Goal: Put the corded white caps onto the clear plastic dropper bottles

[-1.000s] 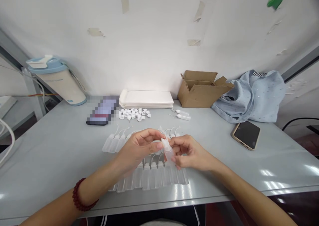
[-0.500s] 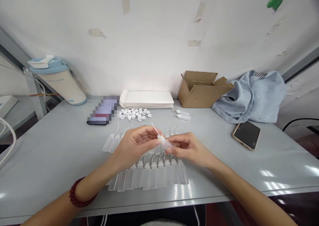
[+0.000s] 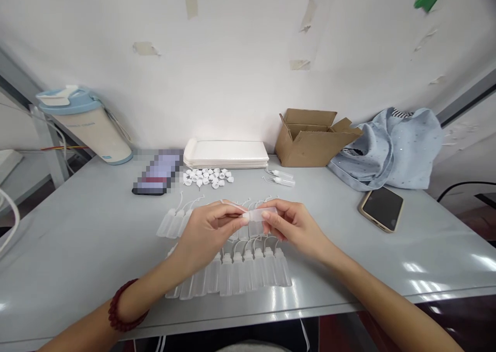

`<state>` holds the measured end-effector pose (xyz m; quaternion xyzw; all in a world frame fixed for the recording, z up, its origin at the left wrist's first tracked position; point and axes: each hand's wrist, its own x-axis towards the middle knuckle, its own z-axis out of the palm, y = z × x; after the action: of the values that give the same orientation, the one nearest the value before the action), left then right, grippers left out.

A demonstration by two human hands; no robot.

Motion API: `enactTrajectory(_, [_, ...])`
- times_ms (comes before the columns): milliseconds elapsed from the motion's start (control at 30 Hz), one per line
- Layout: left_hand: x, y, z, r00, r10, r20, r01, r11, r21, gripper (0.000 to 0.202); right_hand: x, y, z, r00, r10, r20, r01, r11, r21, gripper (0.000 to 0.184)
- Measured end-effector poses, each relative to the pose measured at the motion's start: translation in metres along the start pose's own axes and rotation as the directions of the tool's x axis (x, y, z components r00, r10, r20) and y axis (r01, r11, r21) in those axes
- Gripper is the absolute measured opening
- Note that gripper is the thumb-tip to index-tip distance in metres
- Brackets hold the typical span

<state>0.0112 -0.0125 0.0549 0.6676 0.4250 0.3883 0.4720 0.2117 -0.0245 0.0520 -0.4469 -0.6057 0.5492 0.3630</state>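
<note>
A translucent plastic dropper bottle (image 3: 263, 214) lies almost level between my hands. My right hand (image 3: 292, 227) pinches its body, and my left hand (image 3: 207, 233) grips its neck end, with the thin tip hidden or too faint to follow. A front row of similar bottles (image 3: 236, 274) lies on the table under my hands. A smaller group of them (image 3: 172, 224) lies just beyond my left hand. A red beaded bracelet (image 3: 124, 305) circles my left wrist.
A pile of white caps (image 3: 207, 177) and two small capped bottles (image 3: 282, 179) lie toward the back of the grey table (image 3: 65, 248). Behind them are a white stack (image 3: 225, 153), a cardboard box (image 3: 310, 140) and a blue cloth bag (image 3: 391, 150). A phone (image 3: 382, 209) lies to the right.
The bottle has swung from a tilted position to nearly level and risen slightly. Both hands still hold it, and my right hand has shifted toward its far end.
</note>
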Motion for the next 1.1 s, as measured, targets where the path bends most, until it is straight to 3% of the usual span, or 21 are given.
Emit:
enactTrajectory(100, [-0.005, 0.000, 0.003, 0.972, 0.228, -0.057, -0.218, 0.965, 0.143, 0.010, 0.003, 0.003, -0.001, 0.995, 0.071, 0.063, -0.078, 0.991, 0.106, 0.035])
enactTrajectory(167, [-0.005, 0.001, 0.004, 0.962, 0.266, -0.065, -0.253, 0.954, 0.157, 0.011, 0.005, 0.004, 0.000, 0.991, 0.105, 0.084, -0.117, 0.982, 0.147, 0.040])
enactTrajectory(367, [0.000, 0.003, -0.001, 1.000, 0.008, -0.001, -0.008, 1.000, 0.024, 0.012, 0.004, 0.004, 0.001, 0.997, 0.046, 0.066, -0.056, 0.986, 0.155, 0.035])
enactTrajectory(500, [0.003, 0.002, -0.005, 0.965, -0.185, 0.184, 0.190, 0.982, -0.011, 0.029, 0.002, 0.005, 0.002, 0.999, -0.006, 0.045, 0.000, 0.992, 0.124, 0.031])
enactTrajectory(567, [0.003, 0.001, -0.005, 0.948, -0.206, 0.244, 0.213, 0.977, -0.005, 0.034, 0.001, 0.004, 0.003, 0.999, -0.023, 0.029, 0.020, 0.994, 0.111, 0.031])
enactTrajectory(633, [0.002, 0.000, -0.004, 0.966, -0.142, 0.214, 0.135, 0.990, 0.046, 0.026, 0.000, 0.005, 0.004, 0.999, -0.037, 0.016, 0.035, 0.994, 0.099, 0.030])
enactTrajectory(700, [0.000, -0.003, -0.001, 0.992, 0.036, 0.124, -0.057, 0.984, 0.170, 0.016, 0.000, 0.006, 0.004, 0.999, -0.029, 0.020, 0.026, 0.994, 0.103, 0.031])
enactTrajectory(767, [-0.003, -0.006, 0.001, 0.962, 0.267, 0.046, -0.269, 0.916, 0.297, 0.012, 0.000, 0.007, 0.004, 0.999, -0.004, 0.035, 0.000, 0.992, 0.125, 0.033])
enactTrajectory(833, [-0.004, -0.008, 0.002, 0.918, 0.395, 0.026, -0.378, 0.856, 0.352, 0.012, 0.000, 0.008, 0.004, 0.999, 0.010, 0.040, -0.016, 0.989, 0.146, 0.034])
enactTrajectory(900, [-0.004, -0.006, 0.001, 0.938, 0.345, 0.038, -0.338, 0.884, 0.324, 0.012, 0.001, 0.008, 0.003, 0.999, 0.003, 0.035, -0.008, 0.988, 0.156, 0.035])
enactTrajectory(1000, [-0.002, 0.001, -0.001, 0.990, 0.095, 0.100, -0.114, 0.971, 0.210, 0.020, 0.000, 0.007, 0.003, 0.999, -0.027, 0.025, 0.023, 0.990, 0.143, 0.034])
enactTrajectory(1100, [-0.001, 0.004, -0.002, 0.972, -0.113, 0.207, 0.087, 0.987, 0.132, 0.039, 0.000, 0.006, 0.004, 0.998, -0.054, 0.009, 0.053, 0.993, 0.104, 0.031])
